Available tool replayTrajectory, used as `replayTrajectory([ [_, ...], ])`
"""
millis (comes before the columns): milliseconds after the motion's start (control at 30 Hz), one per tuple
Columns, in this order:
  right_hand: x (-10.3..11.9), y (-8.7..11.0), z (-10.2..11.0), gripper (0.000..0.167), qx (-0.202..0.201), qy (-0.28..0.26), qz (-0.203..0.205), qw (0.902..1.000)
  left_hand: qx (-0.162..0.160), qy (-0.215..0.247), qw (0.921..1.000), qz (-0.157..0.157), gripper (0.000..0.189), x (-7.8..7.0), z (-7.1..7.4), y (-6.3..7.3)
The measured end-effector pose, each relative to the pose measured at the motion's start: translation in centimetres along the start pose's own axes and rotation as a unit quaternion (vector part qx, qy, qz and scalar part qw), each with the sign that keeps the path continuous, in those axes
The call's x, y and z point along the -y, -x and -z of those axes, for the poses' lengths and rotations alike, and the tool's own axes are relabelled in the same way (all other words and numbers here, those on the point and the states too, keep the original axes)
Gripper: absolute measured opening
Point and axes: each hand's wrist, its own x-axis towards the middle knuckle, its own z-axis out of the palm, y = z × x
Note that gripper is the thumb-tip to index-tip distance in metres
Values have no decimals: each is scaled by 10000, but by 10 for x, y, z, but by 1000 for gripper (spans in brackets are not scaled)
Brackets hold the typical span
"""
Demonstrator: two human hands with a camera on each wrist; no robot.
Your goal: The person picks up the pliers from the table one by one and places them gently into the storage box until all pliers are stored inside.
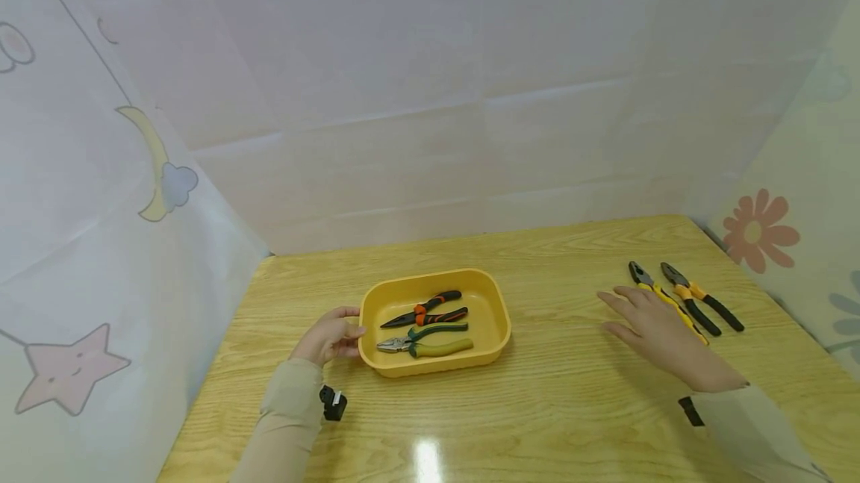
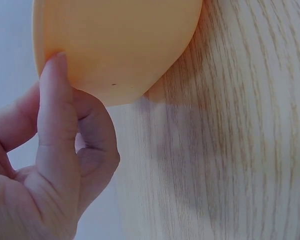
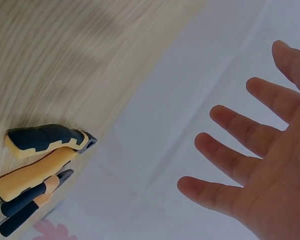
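My left hand (image 1: pixel 329 337) holds the left end of a yellow plastic basin (image 1: pixel 500 334) on the table. In the left wrist view, a fingertip presses the outer wall of the basin (image 2: pixel 125 45) near its rim, with other fingers curled below. Inside lie long-nose pliers (image 1: pixel 422 313) with black-and-orange handles and combination pliers (image 1: pixel 410 343) with green handles. My right hand (image 1: pixel 655 334) hovers with fingers extended, left of and partly over yellow-and-black-handled pliers (image 1: pixel 665 296). The right wrist view shows its fingers spread, holding nothing. Black-and-orange-handled pliers (image 1: pixel 695 300) lie just beyond.
The wooden table (image 1: pixel 551 408) meets a pale fabric wall (image 1: pixel 430 192) at the back. Printed fabric also hangs at both sides, with a star (image 1: pixel 72 369) at left and a flower (image 1: pixel 761 231) at right.
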Motion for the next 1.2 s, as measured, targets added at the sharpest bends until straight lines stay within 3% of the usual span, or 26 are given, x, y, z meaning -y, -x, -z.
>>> replayTrajectory([
  [167, -4, 2, 3, 52, 331, -20, -381, 9987, 16, 21, 10000, -28, 45, 1, 0, 0],
  [433, -11, 7, 2, 51, 400, 87, -602, 9973, -11, -26, 10000, -66, 42, 2, 1, -1],
  [767, -23, 10, -1, 52, 842, -248, -1072, 9904, -58, 24, 10000, 9, 43, 3, 1, -2],
  [1200, -40, 19, -11, 60, 874, -227, -1206, 9886, -32, -3, 10000, 0, 42, 2, 1, -2],
])
